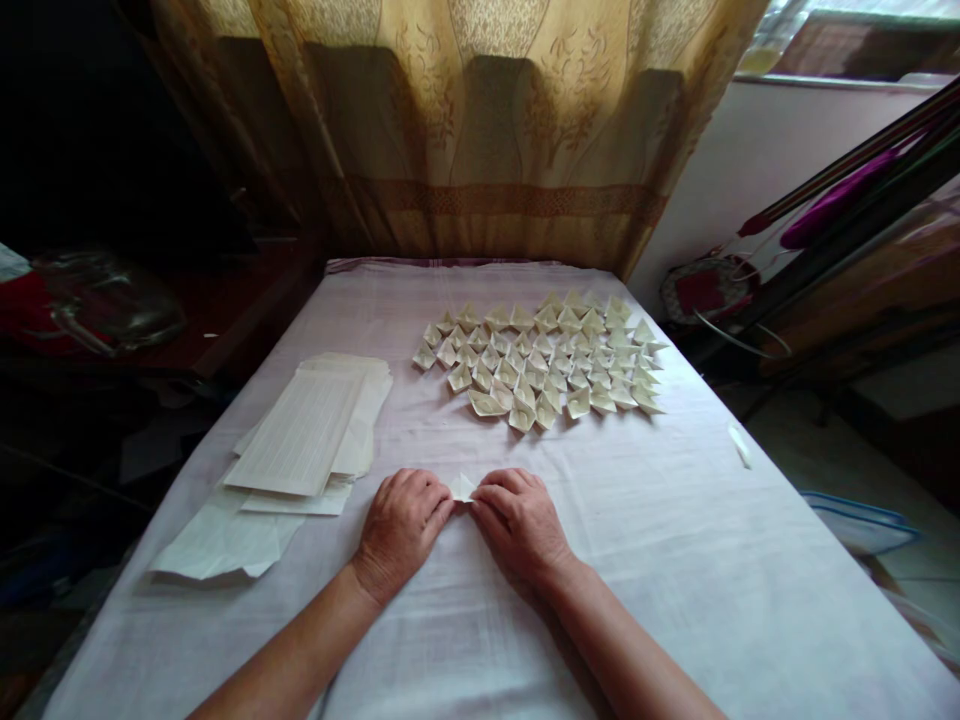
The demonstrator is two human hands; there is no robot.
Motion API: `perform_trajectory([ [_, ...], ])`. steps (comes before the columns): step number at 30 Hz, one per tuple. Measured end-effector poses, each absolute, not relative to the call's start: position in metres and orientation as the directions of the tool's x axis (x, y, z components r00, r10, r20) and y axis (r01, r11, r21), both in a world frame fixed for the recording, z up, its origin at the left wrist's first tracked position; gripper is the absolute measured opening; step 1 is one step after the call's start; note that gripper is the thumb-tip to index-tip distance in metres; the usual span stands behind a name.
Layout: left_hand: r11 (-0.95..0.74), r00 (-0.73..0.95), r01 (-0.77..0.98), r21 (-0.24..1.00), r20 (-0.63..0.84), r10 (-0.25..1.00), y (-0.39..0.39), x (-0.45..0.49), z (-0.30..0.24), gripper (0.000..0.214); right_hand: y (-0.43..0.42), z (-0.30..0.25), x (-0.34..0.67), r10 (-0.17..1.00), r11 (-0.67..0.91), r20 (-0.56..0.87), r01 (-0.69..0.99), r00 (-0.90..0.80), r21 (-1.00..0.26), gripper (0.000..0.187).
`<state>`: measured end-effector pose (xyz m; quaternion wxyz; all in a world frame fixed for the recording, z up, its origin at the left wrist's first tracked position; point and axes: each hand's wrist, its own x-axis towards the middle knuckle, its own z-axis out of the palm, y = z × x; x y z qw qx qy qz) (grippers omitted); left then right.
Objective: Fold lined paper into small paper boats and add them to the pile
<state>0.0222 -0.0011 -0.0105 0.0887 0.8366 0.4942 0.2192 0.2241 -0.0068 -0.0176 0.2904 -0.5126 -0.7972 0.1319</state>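
A small folded paper boat (463,488) is held between my two hands, low over the middle of the cloth-covered table. My left hand (405,515) pinches its left end between thumb and fingers. At the opposite end, my right hand (523,520) grips it the same way. The boat's pointed middle shows between the fingertips; both its ends are hidden under them. Beyond my hands, many folded paper boats (536,375) stand close together in rows. To the left lies a pile of lined paper sheets (296,430), loosely stacked.
A pale cloth (675,560) covers the table. A small white piece (739,447) lies near the right edge. Behind the table hangs a patterned curtain (487,130). A clear plastic-looking item (112,300) sits on dark furniture at left; a blue-edged object (855,522) is lower right.
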Motion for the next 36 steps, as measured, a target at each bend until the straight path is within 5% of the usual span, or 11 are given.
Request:
perform_trajectory([
  [13,-0.355,0.305,0.895,0.27,0.21,0.929,0.005,0.037,-0.007,0.016,-0.007,-0.016,0.205,0.964,0.163,0.267,0.806,-0.007,-0.568,0.021],
  [27,-0.322,0.288,0.92,0.223,0.173,0.942,0.007,0.04,-0.004,0.011,-0.007,-0.016,0.201,0.968,0.14,0.25,0.826,0.001,-0.546,0.004],
  [36,-0.3,0.271,0.919,0.255,0.143,0.952,0.008,0.042,-0.005,0.01,-0.008,-0.015,0.195,0.965,0.183,0.262,0.791,-0.03,-0.583,0.017],
])
